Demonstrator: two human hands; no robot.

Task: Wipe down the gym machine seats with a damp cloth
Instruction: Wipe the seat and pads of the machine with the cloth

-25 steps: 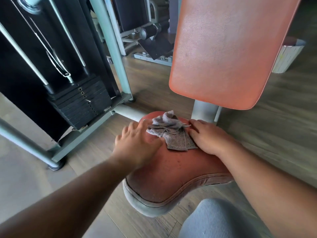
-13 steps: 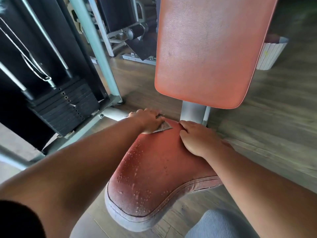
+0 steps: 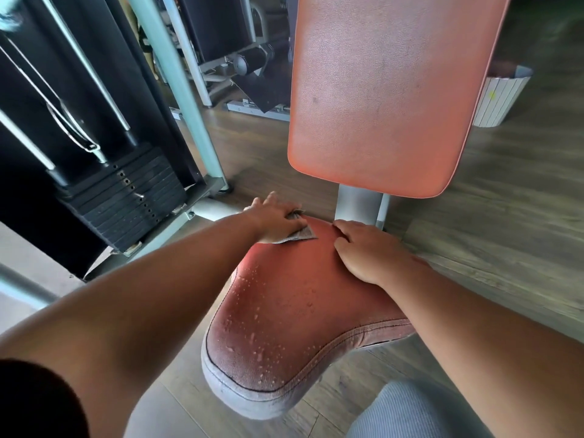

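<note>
1. Both hands are on the red seat [image 3: 294,314]; I see droplets across its near half.
2. My left hand [image 3: 273,221] presses the grey cloth [image 3: 300,233] flat at the seat's far left edge.
3. My right hand [image 3: 366,252] rests palm-down beside it, fingers relaxed, holding nothing.

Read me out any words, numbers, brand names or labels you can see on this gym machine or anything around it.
None can be read.
Black weight stack: a column of pin holes, no numbers visible.
Orange padded backrest and worn orange seat: no logo or label, only water droplets on the seat.
White ribbed bin: a small yellow mark, too blurred to read.
Grey cloth under the left hand: no print visible.
</note>
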